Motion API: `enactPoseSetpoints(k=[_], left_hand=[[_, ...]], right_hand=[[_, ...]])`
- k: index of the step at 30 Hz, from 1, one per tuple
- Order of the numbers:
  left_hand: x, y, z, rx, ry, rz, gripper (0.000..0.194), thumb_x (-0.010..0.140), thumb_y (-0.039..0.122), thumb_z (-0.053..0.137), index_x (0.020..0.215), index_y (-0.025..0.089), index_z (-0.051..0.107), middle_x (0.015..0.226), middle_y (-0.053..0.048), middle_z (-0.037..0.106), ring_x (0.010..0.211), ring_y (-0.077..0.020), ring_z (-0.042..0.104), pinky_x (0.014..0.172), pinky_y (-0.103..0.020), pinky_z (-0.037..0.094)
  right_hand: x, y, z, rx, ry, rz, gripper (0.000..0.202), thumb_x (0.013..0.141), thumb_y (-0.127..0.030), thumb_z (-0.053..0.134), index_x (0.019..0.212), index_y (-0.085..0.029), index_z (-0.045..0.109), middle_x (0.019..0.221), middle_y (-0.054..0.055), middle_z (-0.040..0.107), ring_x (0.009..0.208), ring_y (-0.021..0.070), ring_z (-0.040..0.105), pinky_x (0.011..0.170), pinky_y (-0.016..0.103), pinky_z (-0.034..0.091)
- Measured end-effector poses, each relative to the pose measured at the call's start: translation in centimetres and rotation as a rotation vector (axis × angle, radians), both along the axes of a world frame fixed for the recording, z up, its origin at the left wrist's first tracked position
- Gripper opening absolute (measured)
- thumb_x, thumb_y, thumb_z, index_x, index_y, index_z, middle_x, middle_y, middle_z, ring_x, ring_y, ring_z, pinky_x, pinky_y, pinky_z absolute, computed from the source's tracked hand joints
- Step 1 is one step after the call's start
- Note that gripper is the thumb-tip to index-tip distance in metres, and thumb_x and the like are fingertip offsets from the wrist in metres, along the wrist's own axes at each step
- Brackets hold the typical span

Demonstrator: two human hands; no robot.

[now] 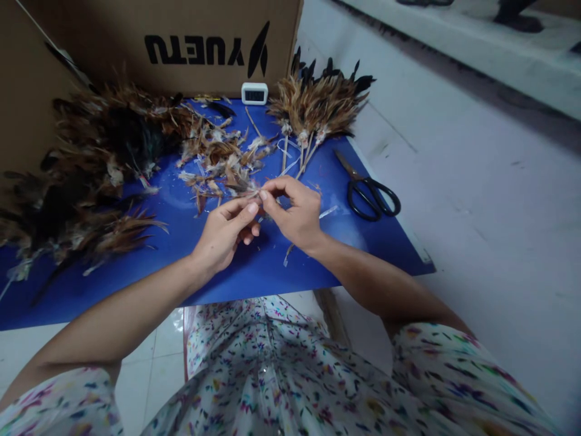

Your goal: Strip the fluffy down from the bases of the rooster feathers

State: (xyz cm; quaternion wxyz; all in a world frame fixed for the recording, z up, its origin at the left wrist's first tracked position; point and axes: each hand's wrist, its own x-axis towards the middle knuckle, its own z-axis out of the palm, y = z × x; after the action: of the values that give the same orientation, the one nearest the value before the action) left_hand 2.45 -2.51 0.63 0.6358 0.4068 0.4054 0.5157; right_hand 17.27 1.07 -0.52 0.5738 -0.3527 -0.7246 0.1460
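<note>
A small brown and grey feather bunch (245, 189) is pinched between my two hands above the blue tabletop (272, 266). My left hand (227, 233) grips it from below, thumb and forefinger pressed together near its base. On the other side, the thumb and forefinger of my right hand (295, 209) close on the same base, and the fingertips of both hands nearly touch. Loose brown feathers (218, 148) lie scattered just beyond. What exactly is between the fingertips is too small to tell.
Black-handled scissors (374, 197) lie at the right. Feather bundles on sticks (318, 103) stand behind them, near a small white digital clock (255, 94). Large feather piles (91, 163) cover the left side. A cardboard box (204, 30) stands at the back, a pale wall (476, 181) to the right.
</note>
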Motion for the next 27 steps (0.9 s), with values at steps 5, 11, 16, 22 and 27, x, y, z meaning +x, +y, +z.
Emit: enactPoseSetpoints(k=[5, 11, 16, 22, 27], left_hand=[[0.0, 0.3, 0.0, -0.01, -0.035, 0.037, 0.036, 0.061, 0.039, 0.089, 0.085, 0.017, 0.074, 0.064, 0.0, 0.062, 0.05, -0.0058, 0.052, 0.04, -0.017, 0.035], [-0.1, 0.4, -0.2, 0.071, 0.038, 0.063, 0.034, 0.064, 0.043, 0.087, 0.08, 0.017, 0.073, 0.057, 0.001, 0.059, 0.048, -0.0072, 0.052, 0.041, -0.018, 0.037], [-0.2, 0.6, -0.4, 0.101, 0.077, 0.083, 0.034, 0.067, 0.048, 0.084, 0.073, 0.017, 0.071, 0.054, 0.001, 0.058, 0.047, -0.0076, 0.05, 0.041, -0.019, 0.038], [-0.4, 0.7, -0.4, 0.089, 0.085, 0.099, 0.033, 0.067, 0.048, 0.083, 0.069, 0.017, 0.07, 0.054, 0.0, 0.058, 0.047, -0.0078, 0.051, 0.042, -0.019, 0.037], [-0.6, 1.0, -0.5, 0.088, 0.091, 0.11, 0.032, 0.066, 0.046, 0.084, 0.069, 0.017, 0.07, 0.053, 0.0, 0.058, 0.047, -0.0075, 0.05, 0.042, -0.019, 0.037]], right_hand=[[0.0, -0.1, 0.0, 0.097, -0.079, -0.004, 0.012, 0.092, -0.026, 0.058, 0.084, -0.023, 0.067, 0.082, 0.001, 0.072, 0.08, 0.0153, 0.066, 0.08, 0.034, 0.055], [-0.1, 0.0, -0.3, 0.172, -0.134, 0.015, 0.012, 0.091, -0.022, 0.059, 0.085, -0.023, 0.069, 0.088, 0.003, 0.074, 0.085, 0.0171, 0.069, 0.084, 0.036, 0.056], [-0.1, -0.1, -0.7, 0.176, -0.122, 0.067, 0.011, 0.091, -0.02, 0.061, 0.086, -0.023, 0.07, 0.092, 0.005, 0.073, 0.089, 0.0184, 0.068, 0.086, 0.039, 0.055], [-0.2, 0.1, -0.9, 0.246, -0.198, 0.029, 0.014, 0.092, -0.02, 0.059, 0.085, -0.024, 0.07, 0.09, 0.004, 0.073, 0.086, 0.0179, 0.068, 0.081, 0.039, 0.057], [-0.2, 0.3, -1.2, 0.304, -0.188, 0.053, 0.012, 0.091, -0.018, 0.059, 0.088, -0.023, 0.07, 0.092, 0.005, 0.073, 0.087, 0.0181, 0.068, 0.082, 0.039, 0.058]])
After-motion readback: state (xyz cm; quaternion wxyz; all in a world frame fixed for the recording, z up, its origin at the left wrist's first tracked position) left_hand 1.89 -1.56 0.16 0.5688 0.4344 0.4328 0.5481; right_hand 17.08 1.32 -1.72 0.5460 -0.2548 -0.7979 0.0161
